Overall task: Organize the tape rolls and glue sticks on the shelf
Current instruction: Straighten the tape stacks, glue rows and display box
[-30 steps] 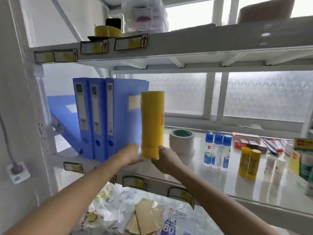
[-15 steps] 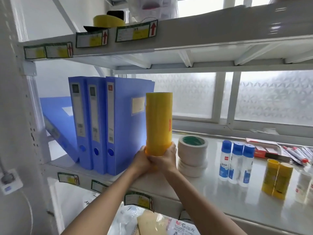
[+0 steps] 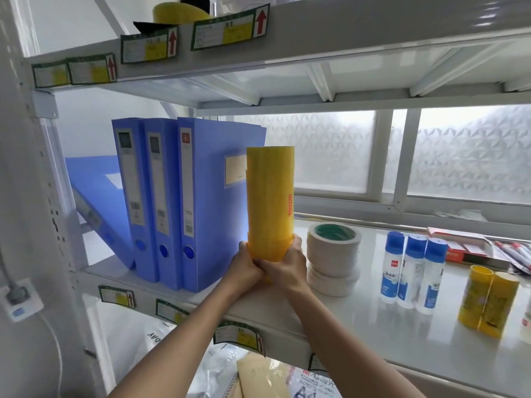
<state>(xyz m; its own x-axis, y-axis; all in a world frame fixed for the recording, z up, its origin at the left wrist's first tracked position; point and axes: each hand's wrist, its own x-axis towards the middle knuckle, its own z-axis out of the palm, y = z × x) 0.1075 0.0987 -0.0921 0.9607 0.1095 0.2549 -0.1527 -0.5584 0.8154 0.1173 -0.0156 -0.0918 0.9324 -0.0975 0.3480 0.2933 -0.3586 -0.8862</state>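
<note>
A tall yellow stack of tape rolls (image 3: 270, 202) stands upright on the white shelf (image 3: 373, 320), right beside the blue binders. My left hand (image 3: 247, 268) and my right hand (image 3: 290, 270) both clasp its base, fingers meeting under it. To its right sits a short pile of white tape rolls (image 3: 333, 254) with a green core. Three blue-capped glue bottles (image 3: 413, 271) stand further right. Two small yellow tape rolls (image 3: 488, 303) stand near the right edge.
Three upright blue binders (image 3: 169, 202) and one leaning binder (image 3: 94, 193) fill the shelf's left end. The upper shelf (image 3: 316, 33) carries a yellow roll (image 3: 178, 14). Red boxes and pens (image 3: 482, 248) lie at the back right. Bags and envelopes (image 3: 258, 377) lie below.
Both hands closed in around the base of the yellow stack and hold it tightly together. The view moved closer and slightly up.
</note>
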